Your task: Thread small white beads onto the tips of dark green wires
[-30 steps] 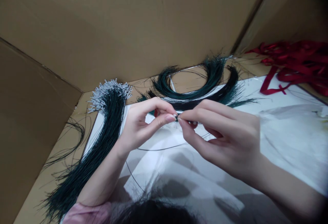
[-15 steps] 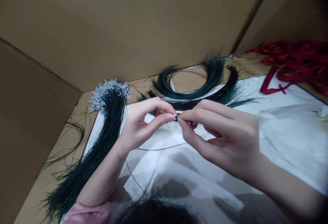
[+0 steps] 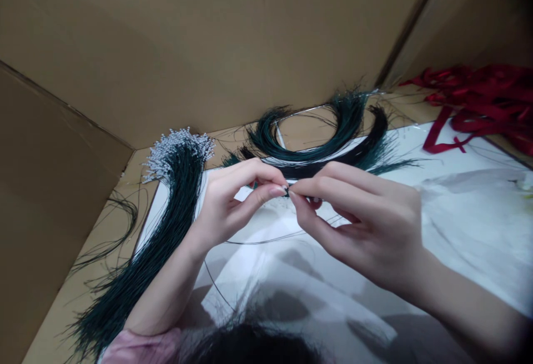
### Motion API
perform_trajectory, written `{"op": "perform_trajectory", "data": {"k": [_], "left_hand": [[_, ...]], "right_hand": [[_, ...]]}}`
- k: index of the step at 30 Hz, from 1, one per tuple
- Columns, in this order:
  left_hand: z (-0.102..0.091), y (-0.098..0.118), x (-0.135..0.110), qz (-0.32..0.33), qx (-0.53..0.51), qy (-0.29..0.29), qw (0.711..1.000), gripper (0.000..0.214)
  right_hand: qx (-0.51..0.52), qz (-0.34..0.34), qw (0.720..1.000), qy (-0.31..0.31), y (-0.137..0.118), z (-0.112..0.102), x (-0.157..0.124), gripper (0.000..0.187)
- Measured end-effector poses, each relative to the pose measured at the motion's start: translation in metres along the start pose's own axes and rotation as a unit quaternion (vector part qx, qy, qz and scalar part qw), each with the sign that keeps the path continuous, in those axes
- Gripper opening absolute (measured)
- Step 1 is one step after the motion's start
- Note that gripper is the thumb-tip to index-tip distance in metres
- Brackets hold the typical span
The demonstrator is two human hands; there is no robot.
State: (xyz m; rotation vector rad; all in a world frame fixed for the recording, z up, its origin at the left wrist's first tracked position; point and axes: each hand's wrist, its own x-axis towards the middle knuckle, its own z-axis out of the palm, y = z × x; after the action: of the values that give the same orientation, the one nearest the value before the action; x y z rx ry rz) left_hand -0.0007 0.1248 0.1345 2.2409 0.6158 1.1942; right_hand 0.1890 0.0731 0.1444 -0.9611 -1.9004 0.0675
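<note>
My left hand [image 3: 233, 203] and my right hand [image 3: 358, 219] meet fingertip to fingertip above a white sheet [image 3: 466, 225]. Both pinch one thin dark green cord [image 3: 266, 239] at a small knot-like spot between the thumbs and forefingers. The cord loops down under my left hand and across the sheet. What exactly sits at the pinch point is too small to tell.
A long bundle of dark green cords with clear bead tips [image 3: 166, 197] lies at the left. A curved bundle of green and black cords [image 3: 325, 141] lies behind my hands. Red ribbons [image 3: 483, 103] pile at the right. Cardboard walls [image 3: 208, 47] enclose the space.
</note>
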Motion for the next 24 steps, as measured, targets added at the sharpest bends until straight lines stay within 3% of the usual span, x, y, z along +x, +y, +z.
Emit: {"op": "perform_trajectory", "data": {"k": [8,24], "left_hand": [[0.0011,-0.0011,0.0011,0.027,0.012,0.004,1.0,0.017],[0.0005,0.0049,0.0012,-0.021,-0.01,0.004,1.0,0.006]], "right_hand": [[-0.002,0.008,1.0,0.004,0.0,0.0011,0.0015,0.014],[0.048,0.019,0.999,-0.014,0.0,0.0012,-0.0006,0.013]]}}
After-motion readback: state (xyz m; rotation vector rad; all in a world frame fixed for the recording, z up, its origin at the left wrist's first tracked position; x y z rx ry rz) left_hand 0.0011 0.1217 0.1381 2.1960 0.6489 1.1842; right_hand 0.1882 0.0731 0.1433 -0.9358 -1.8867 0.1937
